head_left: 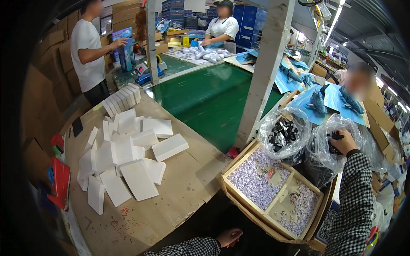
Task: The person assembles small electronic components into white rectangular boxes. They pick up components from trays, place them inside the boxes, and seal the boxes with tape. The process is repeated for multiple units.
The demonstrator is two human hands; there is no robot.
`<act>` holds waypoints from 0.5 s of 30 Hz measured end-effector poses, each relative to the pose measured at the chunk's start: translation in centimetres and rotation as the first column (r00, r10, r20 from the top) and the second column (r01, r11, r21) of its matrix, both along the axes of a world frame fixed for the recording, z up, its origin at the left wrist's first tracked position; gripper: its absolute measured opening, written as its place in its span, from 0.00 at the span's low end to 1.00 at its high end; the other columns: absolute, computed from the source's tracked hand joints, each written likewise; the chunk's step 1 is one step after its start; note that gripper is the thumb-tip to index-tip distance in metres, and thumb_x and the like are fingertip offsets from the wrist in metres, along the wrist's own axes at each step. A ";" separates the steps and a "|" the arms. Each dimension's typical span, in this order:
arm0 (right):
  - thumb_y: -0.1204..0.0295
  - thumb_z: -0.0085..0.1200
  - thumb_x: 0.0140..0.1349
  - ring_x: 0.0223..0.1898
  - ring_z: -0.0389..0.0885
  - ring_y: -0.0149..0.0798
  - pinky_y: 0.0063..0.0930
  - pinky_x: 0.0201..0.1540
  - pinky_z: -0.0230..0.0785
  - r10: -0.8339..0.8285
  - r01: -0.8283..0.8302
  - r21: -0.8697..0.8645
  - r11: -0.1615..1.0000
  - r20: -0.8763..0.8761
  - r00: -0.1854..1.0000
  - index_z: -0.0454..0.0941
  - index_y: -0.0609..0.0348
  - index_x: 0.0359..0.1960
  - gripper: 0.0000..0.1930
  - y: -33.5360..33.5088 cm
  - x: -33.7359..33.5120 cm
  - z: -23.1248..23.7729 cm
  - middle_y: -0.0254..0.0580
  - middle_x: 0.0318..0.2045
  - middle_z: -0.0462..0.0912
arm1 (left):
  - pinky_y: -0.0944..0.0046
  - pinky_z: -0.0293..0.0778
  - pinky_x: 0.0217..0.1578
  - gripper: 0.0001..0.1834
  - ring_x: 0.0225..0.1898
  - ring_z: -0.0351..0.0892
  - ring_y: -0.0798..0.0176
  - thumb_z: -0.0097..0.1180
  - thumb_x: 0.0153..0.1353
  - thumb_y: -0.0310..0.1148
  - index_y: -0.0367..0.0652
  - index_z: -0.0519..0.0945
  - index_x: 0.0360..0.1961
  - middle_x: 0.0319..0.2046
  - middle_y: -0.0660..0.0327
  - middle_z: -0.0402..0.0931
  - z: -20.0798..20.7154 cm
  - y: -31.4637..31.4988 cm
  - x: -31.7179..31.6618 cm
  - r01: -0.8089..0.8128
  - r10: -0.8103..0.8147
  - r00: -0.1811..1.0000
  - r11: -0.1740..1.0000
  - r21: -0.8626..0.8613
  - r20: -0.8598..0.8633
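Right hand (pixel 345 144) grasps black piece (pixel 336 135) at clear plastic bag (pixel 323 148); left hand (pixel 229 237) half-curled near wooden tray (pixel 280 194), can't tell if gripping

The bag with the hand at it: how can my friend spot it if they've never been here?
Find the thick slanting post, then the divided wooden tray of tiny pale bits below it to the right. Just beyond the tray stand two clear plastic bags with black pieces. Choose the right bag: the person's right hand is at its mouth, while no hand touches the left one.
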State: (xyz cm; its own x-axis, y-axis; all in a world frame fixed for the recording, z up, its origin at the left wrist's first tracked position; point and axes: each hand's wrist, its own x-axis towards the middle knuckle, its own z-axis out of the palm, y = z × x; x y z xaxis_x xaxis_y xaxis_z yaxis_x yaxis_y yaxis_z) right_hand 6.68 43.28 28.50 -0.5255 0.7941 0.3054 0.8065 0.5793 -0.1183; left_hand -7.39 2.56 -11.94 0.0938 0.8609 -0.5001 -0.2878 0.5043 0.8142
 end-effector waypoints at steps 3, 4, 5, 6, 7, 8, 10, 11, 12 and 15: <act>0.73 0.58 0.48 0.40 0.77 0.55 0.40 0.45 0.70 0.065 -0.063 0.082 0.995 -0.022 0.998 0.79 0.64 0.36 0.12 -0.9 -0.1 1.4 0.55 0.36 0.78 | 0.72 0.61 0.09 0.17 0.12 0.66 0.73 0.44 0.70 0.43 0.43 0.71 0.50 0.25 0.63 0.72 -0.3 0.0 0.1 0.000 0.000 1.000 1.000 -0.006 -0.004; 0.73 0.58 0.48 0.40 0.77 0.55 0.39 0.45 0.71 0.074 -0.069 0.077 0.995 -0.057 0.996 0.79 0.63 0.36 0.12 -1.4 -0.2 1.6 0.54 0.36 0.78 | 0.72 0.60 0.09 0.17 0.12 0.66 0.73 0.44 0.70 0.43 0.43 0.71 0.51 0.25 0.63 0.73 -0.3 0.0 0.2 -0.004 0.004 1.000 1.000 -0.010 -0.002; 0.74 0.58 0.48 0.40 0.77 0.54 0.38 0.45 0.71 0.102 -0.092 0.096 0.991 -0.096 0.990 0.79 0.63 0.36 0.12 -1.9 -0.4 1.9 0.53 0.36 0.78 | 0.72 0.60 0.09 0.17 0.12 0.66 0.73 0.44 0.70 0.43 0.43 0.71 0.51 0.25 0.63 0.73 -0.4 0.1 0.2 -0.009 0.009 1.000 1.000 -0.013 0.000; 0.74 0.57 0.48 0.40 0.77 0.53 0.37 0.44 0.71 0.148 -0.130 0.130 0.983 -0.138 0.979 0.79 0.63 0.36 0.12 -2.3 -0.5 2.1 0.52 0.36 0.77 | 0.72 0.61 0.09 0.17 0.12 0.67 0.73 0.44 0.70 0.43 0.43 0.71 0.51 0.26 0.63 0.73 -0.4 0.1 0.2 -0.012 0.012 1.000 1.000 -0.009 0.003; 0.76 0.59 0.47 0.40 0.77 0.51 0.36 0.44 0.71 0.185 -0.166 0.127 0.978 -0.150 0.971 0.78 0.62 0.38 0.14 -2.9 -0.5 2.1 0.48 0.37 0.76 | 0.72 0.61 0.09 0.17 0.13 0.67 0.73 0.44 0.70 0.44 0.43 0.71 0.51 0.26 0.63 0.73 -0.3 0.1 0.2 -0.014 0.014 1.000 1.000 -0.005 0.007; 0.76 0.60 0.46 0.40 0.77 0.51 0.36 0.44 0.71 0.257 -0.247 0.103 0.964 -0.103 0.961 0.77 0.61 0.39 0.15 -3.5 -0.4 2.1 0.48 0.37 0.75 | 0.72 0.61 0.09 0.17 0.13 0.67 0.73 0.44 0.70 0.44 0.43 0.71 0.51 0.26 0.63 0.73 -0.2 0.1 0.1 -0.016 0.016 1.000 1.000 0.000 0.009; 0.76 0.61 0.45 0.41 0.77 0.50 0.36 0.44 0.71 0.366 -0.365 0.062 0.929 -0.004 0.931 0.76 0.59 0.42 0.18 -4.4 -0.1 1.9 0.46 0.38 0.74 | 0.72 0.61 0.10 0.17 0.13 0.67 0.73 0.44 0.70 0.44 0.43 0.71 0.51 0.26 0.63 0.73 0.1 0.1 0.0 -0.013 0.014 1.000 0.999 -0.033 0.020; 0.76 0.63 0.44 0.42 0.77 0.50 0.37 0.45 0.70 0.401 -0.402 0.055 0.914 0.035 0.916 0.74 0.57 0.45 0.22 -4.7 0.2 1.9 0.45 0.39 0.72 | 0.72 0.61 0.10 0.17 0.13 0.67 0.73 0.45 0.70 0.44 0.43 0.71 0.51 0.26 0.63 0.73 0.3 0.0 -0.1 -0.005 0.006 1.000 0.999 -0.053 0.025; 0.76 0.62 0.44 0.43 0.76 0.52 0.38 0.46 0.70 0.459 -0.461 0.114 0.880 0.042 0.887 0.74 0.57 0.45 0.22 -4.8 0.3 1.9 0.46 0.39 0.72 | 0.72 0.61 0.10 0.17 0.13 0.67 0.73 0.45 0.70 0.44 0.43 0.71 0.51 0.26 0.63 0.73 0.5 -0.1 -0.2 -0.021 0.023 0.999 0.998 -0.059 0.045; 0.76 0.61 0.45 0.44 0.75 0.53 0.39 0.46 0.69 0.466 -0.465 0.114 0.878 0.024 0.884 0.74 0.58 0.46 0.22 -4.6 0.8 2.2 0.47 0.40 0.73 | 0.72 0.62 0.10 0.16 0.13 0.68 0.73 0.45 0.70 0.43 0.43 0.72 0.49 0.26 0.62 0.73 1.4 -0.4 -0.6 0.003 0.001 0.999 0.996 -0.085 0.052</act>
